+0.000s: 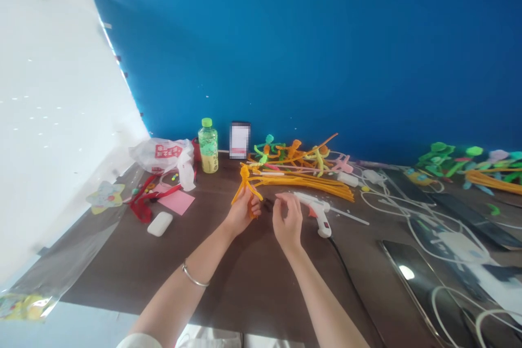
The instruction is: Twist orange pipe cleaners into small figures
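Observation:
My left hand is closed around a figure of bent orange pipe cleaners. Its rounded top and spread strands stick out above my fingers. To the right, my right hand is raised with thumb and forefinger curled close together; whatever may be between the tips is too small to make out. A small dark object shows between the two hands. Just beyond my right hand lies a white glue gun with an orange trigger. Behind both hands is a bundle of straight orange pipe cleaners.
A green-capped bottle and an upright phone stand near the blue wall. Colourful pipe-cleaner pieces lie behind. Left are a white case and pink paper. Right are a tablet and white cables.

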`<state>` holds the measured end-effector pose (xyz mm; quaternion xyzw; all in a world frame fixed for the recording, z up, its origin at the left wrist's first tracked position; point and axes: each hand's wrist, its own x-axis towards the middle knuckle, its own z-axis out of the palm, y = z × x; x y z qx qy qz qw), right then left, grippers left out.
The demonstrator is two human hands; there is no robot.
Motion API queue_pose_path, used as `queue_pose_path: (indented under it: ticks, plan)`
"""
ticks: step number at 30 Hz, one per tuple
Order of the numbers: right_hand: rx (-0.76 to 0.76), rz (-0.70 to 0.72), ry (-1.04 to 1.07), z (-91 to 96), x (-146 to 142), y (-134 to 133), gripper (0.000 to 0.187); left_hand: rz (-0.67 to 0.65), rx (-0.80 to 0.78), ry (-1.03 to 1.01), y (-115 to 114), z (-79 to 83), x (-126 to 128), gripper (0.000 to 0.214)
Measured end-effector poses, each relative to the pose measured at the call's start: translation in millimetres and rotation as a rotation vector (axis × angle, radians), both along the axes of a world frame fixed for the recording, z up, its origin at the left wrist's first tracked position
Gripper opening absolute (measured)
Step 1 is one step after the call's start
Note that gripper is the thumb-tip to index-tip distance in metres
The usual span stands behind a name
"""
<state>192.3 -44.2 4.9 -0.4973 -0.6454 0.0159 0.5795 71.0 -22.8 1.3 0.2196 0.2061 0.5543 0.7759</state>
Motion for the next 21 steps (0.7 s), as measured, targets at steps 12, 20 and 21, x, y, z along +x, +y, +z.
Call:
queue_pose_path:
  ticks: [12,20,21]
  plan:
    - [-0.319,0.403,0.382,-17.7,2.0,13.1,0.032,0.007,0.057,-0.001,8.5,5.4,-19.4,0.026]
    - [-0.402,0.639,0.562,-11.0,14.8,20.5,0.068,-0.233,0.092,0.083,1.0,4.0,-14.2,0.026]
    - [-0.39,0.625,0.57,-10.1,15.6,20.4,0.066,-0.234,0.097,0.096,0.7,3.8,-13.7,0.026]
